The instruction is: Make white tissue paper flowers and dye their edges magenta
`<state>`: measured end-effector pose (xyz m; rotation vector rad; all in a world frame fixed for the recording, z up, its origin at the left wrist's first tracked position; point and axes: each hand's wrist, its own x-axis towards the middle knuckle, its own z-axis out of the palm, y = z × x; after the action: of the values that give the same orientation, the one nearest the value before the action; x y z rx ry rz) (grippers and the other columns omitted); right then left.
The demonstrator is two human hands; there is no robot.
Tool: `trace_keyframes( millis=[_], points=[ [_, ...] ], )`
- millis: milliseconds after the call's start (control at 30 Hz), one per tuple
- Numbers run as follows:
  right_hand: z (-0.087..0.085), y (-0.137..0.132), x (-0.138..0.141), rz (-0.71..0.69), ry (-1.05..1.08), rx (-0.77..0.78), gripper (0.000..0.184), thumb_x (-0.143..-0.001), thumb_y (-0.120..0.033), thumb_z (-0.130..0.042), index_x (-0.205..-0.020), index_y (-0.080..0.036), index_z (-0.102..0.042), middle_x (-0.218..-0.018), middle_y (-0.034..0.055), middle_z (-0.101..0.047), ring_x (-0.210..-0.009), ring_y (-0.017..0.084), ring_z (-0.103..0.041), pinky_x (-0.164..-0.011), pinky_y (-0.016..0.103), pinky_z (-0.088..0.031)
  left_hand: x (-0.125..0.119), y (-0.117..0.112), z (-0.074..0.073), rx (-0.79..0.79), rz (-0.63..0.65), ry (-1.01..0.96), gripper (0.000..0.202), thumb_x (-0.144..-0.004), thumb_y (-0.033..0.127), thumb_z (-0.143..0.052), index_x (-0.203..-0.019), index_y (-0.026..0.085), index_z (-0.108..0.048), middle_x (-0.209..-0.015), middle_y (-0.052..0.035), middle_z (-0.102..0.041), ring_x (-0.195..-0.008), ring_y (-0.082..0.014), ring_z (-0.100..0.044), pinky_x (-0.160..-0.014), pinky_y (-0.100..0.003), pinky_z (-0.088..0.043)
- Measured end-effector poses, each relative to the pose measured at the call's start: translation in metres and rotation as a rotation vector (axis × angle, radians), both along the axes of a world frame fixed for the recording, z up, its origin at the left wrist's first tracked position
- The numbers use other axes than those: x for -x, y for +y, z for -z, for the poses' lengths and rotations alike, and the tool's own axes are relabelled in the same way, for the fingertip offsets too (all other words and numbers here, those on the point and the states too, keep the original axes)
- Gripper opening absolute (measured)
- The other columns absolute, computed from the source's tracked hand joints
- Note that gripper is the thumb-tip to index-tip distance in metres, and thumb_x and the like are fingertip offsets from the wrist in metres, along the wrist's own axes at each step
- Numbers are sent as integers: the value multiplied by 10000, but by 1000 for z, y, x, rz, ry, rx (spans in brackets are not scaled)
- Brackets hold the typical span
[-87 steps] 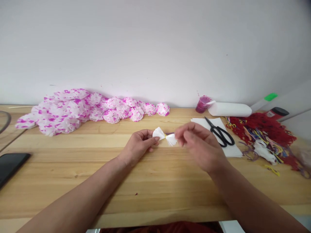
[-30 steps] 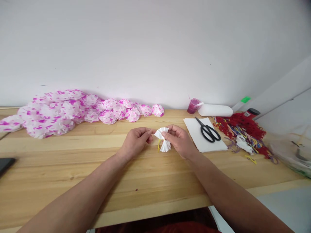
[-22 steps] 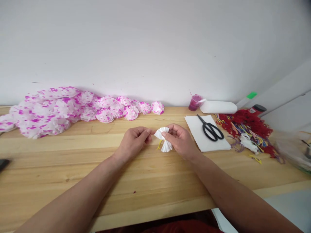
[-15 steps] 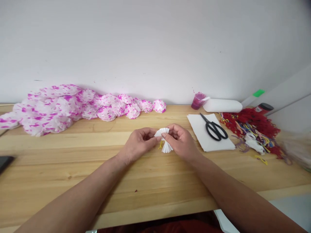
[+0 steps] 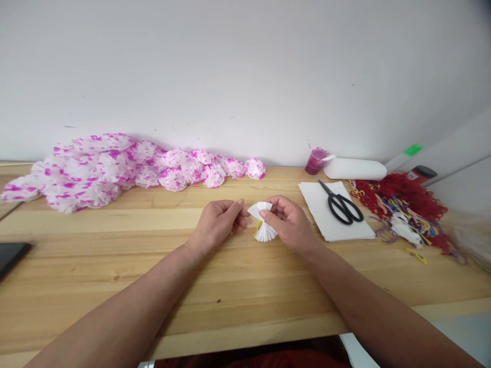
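A white pleated paper piece (image 5: 266, 232), pinched at its middle, spreads into two fans like a bow. My right hand (image 5: 287, 221) is closed on it, with the thumb lying over the centre. A yellow tie (image 5: 258, 228) shows at its left side by the waist. Just left of the upper fan is my left hand (image 5: 218, 222), its thumb laid against the curled fingers and a small gap between it and the paper. I see nothing in that hand.
Pink-spotted white paper flowers (image 5: 88, 174) line the wall. At right, black-handled scissors (image 5: 344, 208) lie on white paper sheets (image 5: 316, 204). Behind are a cup of magenta liquid (image 5: 315, 162) and a white bottle (image 5: 355, 168). Coloured ties (image 5: 406, 199) lie heaped farther right. A dark object (image 5: 13, 255) sits at left.
My left hand has let go of the pleated paper and drawn slightly left. Both fans now show more fully in my right hand. The whole view has shifted a little.
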<state>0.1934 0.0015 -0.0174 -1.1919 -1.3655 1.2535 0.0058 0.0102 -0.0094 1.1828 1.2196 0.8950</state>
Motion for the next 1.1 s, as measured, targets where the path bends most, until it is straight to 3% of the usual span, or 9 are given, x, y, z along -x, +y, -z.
trace_keyframes(
  millis=[200,367,433,600,800,900,1000,1100],
  points=[
    [-3,0,0,-28,22,58,268,-792,-367,-748,-956,-205,-612,-816,-3,-687,-677,134,-599,-603,260,-463,0,1,0,-30,-20,-45,331,-831,461,-661,-866,137,-719,-732,-41,-700,-579,-110,-581,-496,-208,-447],
    [-3,1,-1,-25,13,38,266,-788,-339,-742,-968,-196,-609,-825,2,-693,-685,131,-607,-609,254,-472,2,1,-1,-33,-5,24,436,-854,536,-636,-735,122,-698,-634,-39,-667,-493,-79,-497,-446,-191,-384],
    [-3,2,-2,-23,1,30,261,-791,-334,-735,-972,-195,-608,-830,8,-699,-683,133,-609,-608,256,-475,2,0,-1,-38,2,-7,409,-849,523,-646,-796,123,-714,-692,-47,-689,-545,-96,-538,-461,-190,-402],
    [-1,1,-2,-25,-42,-2,239,-815,-325,-709,-993,-205,-605,-840,12,-707,-679,138,-613,-603,258,-478,-1,-2,0,-29,123,-9,375,-819,481,-704,-909,120,-750,-712,-37,-682,-585,-96,-545,-513,-192,-420],
    [4,1,1,-20,-119,-46,259,-837,-321,-678,-1047,-196,-595,-820,16,-699,-666,144,-611,-602,274,-485,-2,-2,3,8,128,64,345,-828,456,-690,-790,116,-731,-689,-56,-689,-576,-105,-563,-512,-204,-417],
    [2,0,-1,65,-202,-151,283,-836,-299,-681,-1083,-187,-603,-848,26,-688,-707,152,-616,-635,287,-491,-3,-3,2,41,117,29,308,-823,423,-698,-771,120,-716,-694,-51,-692,-577,-101,-572,-521,-199,-432],
    [-6,-5,-1,213,-257,-385,181,-854,-259,-675,-1021,-196,-644,-888,31,-674,-771,151,-605,-683,288,-485,-4,-4,1,62,106,10,320,-817,433,-704,-746,121,-703,-686,-46,-687,-569,-98,-569,-520,-199,-440],
    [-11,-12,1,147,-222,-473,59,-913,-242,-619,-912,-206,-666,-825,19,-670,-732,139,-595,-677,284,-485,-5,-6,-2,66,112,-6,347,-811,462,-710,-742,122,-697,-690,-46,-687,-570,-99,-567,-533,-204,-449]
  ],
)
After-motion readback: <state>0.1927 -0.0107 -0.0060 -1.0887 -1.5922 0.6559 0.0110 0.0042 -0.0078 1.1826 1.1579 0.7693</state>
